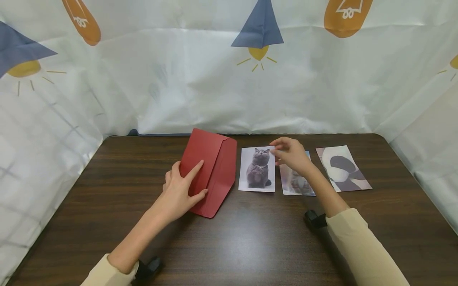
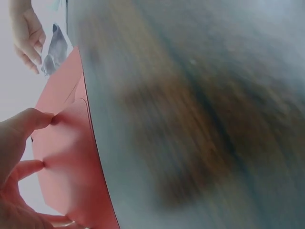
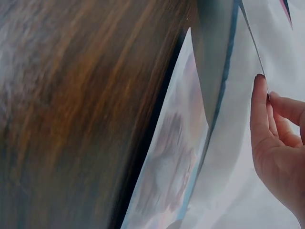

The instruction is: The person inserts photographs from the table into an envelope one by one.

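Mid-frame, the right hand (image 1: 292, 155) pinches the cat card (image 1: 257, 171), likely light and bendable, sensibly by its edge; the left hand (image 1: 179, 192), fingers spread, presses the red envelope (image 1: 217, 169).

Sheen is rippling over the bright far curtain (image 1: 214, 87); glare is pooling on the near tabletop (image 1: 247, 246); the left wrist view is smearing it into soft blur!

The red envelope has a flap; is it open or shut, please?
Open: in the head view, the flap spreads out rightward from the red envelope, not folded over it.
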